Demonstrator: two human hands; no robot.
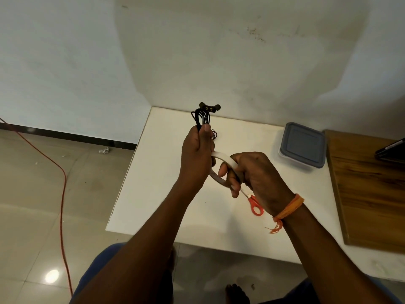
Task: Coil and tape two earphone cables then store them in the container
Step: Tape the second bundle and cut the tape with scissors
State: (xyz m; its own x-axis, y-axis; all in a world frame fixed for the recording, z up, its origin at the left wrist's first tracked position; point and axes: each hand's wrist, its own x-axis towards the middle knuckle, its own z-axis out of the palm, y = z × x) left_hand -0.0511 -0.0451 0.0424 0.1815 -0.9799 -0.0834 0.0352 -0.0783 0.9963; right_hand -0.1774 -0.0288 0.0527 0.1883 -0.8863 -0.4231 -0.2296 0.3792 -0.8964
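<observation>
Right hand [252,172] grips tape roll [223,170]; left hand [197,152] grips coiled earphones [202,117].

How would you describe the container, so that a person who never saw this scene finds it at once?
Look at the white table and follow its far edge to the right, up to the wooden board. The container lies just left of that board. It is a square plastic box with a grey lid, closed, the only box on the table.

white wall [197,51], tiled floor [32,194], white table [157,205].
</observation>
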